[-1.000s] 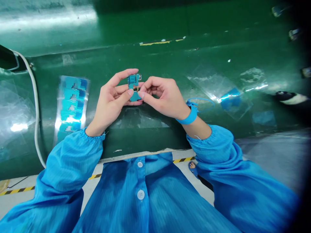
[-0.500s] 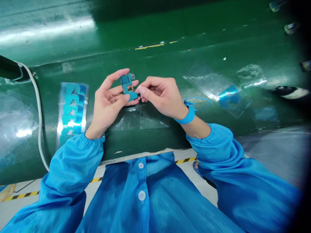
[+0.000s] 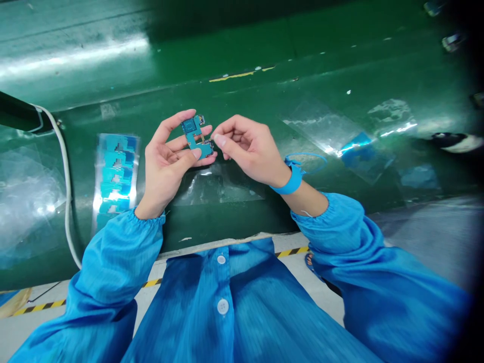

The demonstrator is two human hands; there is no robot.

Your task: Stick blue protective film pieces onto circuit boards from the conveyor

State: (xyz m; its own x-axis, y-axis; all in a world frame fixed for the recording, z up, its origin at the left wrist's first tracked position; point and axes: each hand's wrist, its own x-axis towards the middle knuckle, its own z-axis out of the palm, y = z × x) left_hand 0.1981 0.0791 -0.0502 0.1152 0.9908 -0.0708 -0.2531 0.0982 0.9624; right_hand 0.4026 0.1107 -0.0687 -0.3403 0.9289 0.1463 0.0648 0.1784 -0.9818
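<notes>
My left hand (image 3: 168,156) holds a small blue circuit board (image 3: 196,137) between thumb and fingers, above the green work surface (image 3: 245,65). The board is tilted, with small metal parts at its top and right edges. My right hand (image 3: 247,148) is pinched with thumb and forefinger at the board's right edge; what it pinches is too small to make out. A blue wrist strap (image 3: 293,179) circles my right wrist. Both arms are in blue sleeves.
A clear strip carrying several blue boards (image 3: 115,171) lies to the left. A white cable (image 3: 66,186) runs down beside it. Clear plastic bags (image 3: 340,136) lie to the right, one (image 3: 215,184) under my hands. Yellow-black floor tape (image 3: 38,306) shows below the table edge.
The board has tilted and shifted slightly left in my left hand. My right fingertips have drawn a little away to its right edge.
</notes>
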